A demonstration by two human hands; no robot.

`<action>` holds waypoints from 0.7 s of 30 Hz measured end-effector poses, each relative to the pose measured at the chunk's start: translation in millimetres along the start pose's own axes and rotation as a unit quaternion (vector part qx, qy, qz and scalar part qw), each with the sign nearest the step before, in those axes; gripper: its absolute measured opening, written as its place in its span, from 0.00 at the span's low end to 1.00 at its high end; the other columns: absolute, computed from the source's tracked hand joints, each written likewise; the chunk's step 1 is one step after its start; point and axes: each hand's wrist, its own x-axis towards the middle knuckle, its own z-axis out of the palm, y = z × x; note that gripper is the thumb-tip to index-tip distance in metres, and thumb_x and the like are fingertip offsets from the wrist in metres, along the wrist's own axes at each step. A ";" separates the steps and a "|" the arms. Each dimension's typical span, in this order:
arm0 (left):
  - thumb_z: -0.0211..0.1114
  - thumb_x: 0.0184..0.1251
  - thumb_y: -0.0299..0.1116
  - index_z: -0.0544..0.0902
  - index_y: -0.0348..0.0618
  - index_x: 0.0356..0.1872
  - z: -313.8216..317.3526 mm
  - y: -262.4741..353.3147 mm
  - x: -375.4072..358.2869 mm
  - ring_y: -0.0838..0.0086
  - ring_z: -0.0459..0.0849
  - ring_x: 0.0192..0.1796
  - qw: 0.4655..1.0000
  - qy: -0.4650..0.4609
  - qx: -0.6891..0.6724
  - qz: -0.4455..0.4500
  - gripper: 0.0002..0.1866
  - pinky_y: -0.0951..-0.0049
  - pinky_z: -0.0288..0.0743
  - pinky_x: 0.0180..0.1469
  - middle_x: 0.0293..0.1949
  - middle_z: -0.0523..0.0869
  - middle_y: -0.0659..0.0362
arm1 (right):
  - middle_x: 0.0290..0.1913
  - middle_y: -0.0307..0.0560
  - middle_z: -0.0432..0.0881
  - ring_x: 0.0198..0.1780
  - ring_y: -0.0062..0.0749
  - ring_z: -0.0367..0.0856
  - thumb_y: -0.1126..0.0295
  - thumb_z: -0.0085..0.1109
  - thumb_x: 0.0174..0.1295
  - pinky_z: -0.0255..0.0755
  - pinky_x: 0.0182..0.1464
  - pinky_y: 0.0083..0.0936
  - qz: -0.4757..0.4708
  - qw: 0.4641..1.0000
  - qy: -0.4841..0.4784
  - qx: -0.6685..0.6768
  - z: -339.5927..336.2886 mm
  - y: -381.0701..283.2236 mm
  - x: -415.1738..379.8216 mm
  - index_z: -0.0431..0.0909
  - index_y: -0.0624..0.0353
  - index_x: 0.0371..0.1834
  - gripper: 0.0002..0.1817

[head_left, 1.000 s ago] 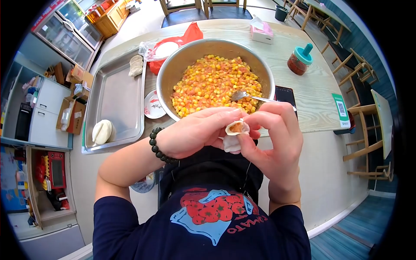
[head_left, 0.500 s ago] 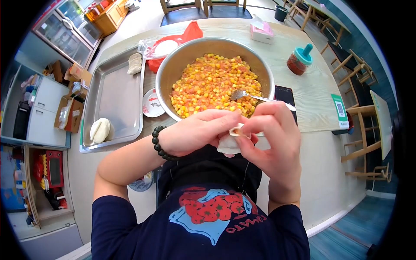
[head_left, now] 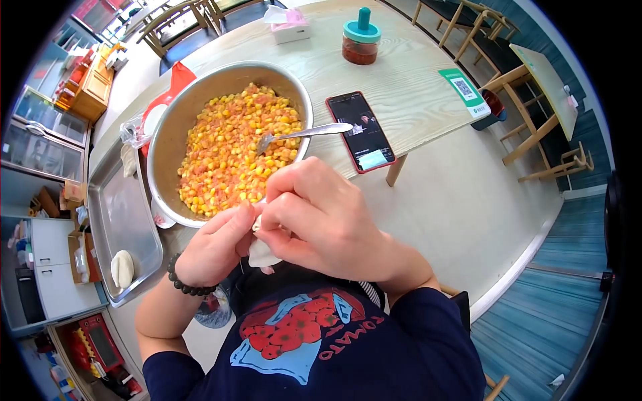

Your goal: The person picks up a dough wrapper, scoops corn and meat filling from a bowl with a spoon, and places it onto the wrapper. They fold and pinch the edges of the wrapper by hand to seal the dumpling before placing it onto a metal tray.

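Observation:
Both hands meet in front of my chest around a white dough dumpling (head_left: 262, 254), partly hidden by my fingers. My left hand (head_left: 217, 246), a dark beaded bracelet at its wrist, supports the dumpling from the left. Thumb and fingers of my right hand (head_left: 324, 224) pinch the dough at its upper edge. Just beyond the hands stands a large steel bowl (head_left: 160, 150) of corn and pinkish minced filling (head_left: 234, 144). A metal spoon (head_left: 314, 131) rests in it, its handle over the right rim.
A steel tray (head_left: 124, 214) at the left holds a shaped dough piece (head_left: 122, 269) and another (head_left: 129, 160) at its far end. Right of the bowl lies a lit phone (head_left: 361, 130). Farther back are a teal-lidded jar (head_left: 361, 40), a tissue box (head_left: 289, 30) and a QR-code card (head_left: 463, 90).
The view has turned to the right, so the bowl and tray sit farther left and the phone shows fully. My hands stay on the dumpling; its filling opening no longer shows.

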 end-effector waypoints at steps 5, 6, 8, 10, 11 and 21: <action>0.41 0.76 0.40 0.71 0.35 0.56 17.0 -7.5 6.2 0.76 0.79 0.47 0.998 0.013 -0.068 -0.010 0.20 0.75 0.76 0.45 0.48 0.78 0.58 | 0.36 0.43 0.73 0.36 0.34 0.73 0.73 0.70 0.40 0.70 0.36 0.27 0.047 0.998 -0.008 0.046 -8.6 -1.8 -9.2 0.76 0.57 0.29 0.13; 0.41 0.76 0.40 0.71 0.35 0.56 15.9 -10.1 7.1 0.76 0.79 0.47 0.997 0.014 -0.069 -0.011 0.20 0.75 0.76 0.45 0.48 0.78 0.58 | 0.37 0.43 0.73 0.36 0.34 0.73 0.72 0.70 0.41 0.69 0.36 0.26 0.052 0.997 -0.024 0.050 -10.2 -1.8 -11.1 0.76 0.57 0.30 0.13; 0.42 0.76 0.39 0.71 0.35 0.57 10.1 -19.7 10.8 0.76 0.77 0.50 0.996 -0.011 -0.080 -0.030 0.20 0.74 0.75 0.48 0.51 0.77 0.58 | 0.38 0.43 0.73 0.36 0.34 0.73 0.71 0.71 0.40 0.69 0.37 0.25 0.033 0.998 -0.022 0.046 -10.1 5.4 -18.6 0.77 0.57 0.31 0.14; 0.42 0.76 0.39 0.71 0.36 0.57 16.1 -20.1 16.2 0.74 0.77 0.53 0.995 -0.023 -0.095 -0.015 0.20 0.71 0.74 0.51 0.53 0.76 0.56 | 0.39 0.43 0.73 0.37 0.34 0.72 0.71 0.72 0.40 0.68 0.37 0.25 0.013 0.999 -0.021 0.044 -15.6 5.5 -20.4 0.78 0.57 0.33 0.16; 0.42 0.76 0.39 0.70 0.35 0.57 23.2 -17.5 18.1 0.72 0.76 0.54 0.994 -0.011 -0.109 -0.025 0.20 0.69 0.73 0.54 0.54 0.76 0.55 | 0.41 0.44 0.73 0.37 0.34 0.72 0.71 0.72 0.39 0.68 0.38 0.25 0.048 0.997 -0.041 0.044 -22.2 1.0 -19.0 0.79 0.57 0.36 0.18; 0.41 0.75 0.43 0.69 0.34 0.58 46.7 -39.6 60.9 0.70 0.77 0.55 0.965 -0.096 -0.239 -0.041 0.23 0.68 0.70 0.58 0.55 0.76 0.53 | 0.52 0.49 0.70 0.43 0.33 0.70 0.76 0.68 0.36 0.67 0.45 0.26 0.206 0.978 -0.010 0.015 -45.8 9.8 -59.7 0.80 0.58 0.41 0.22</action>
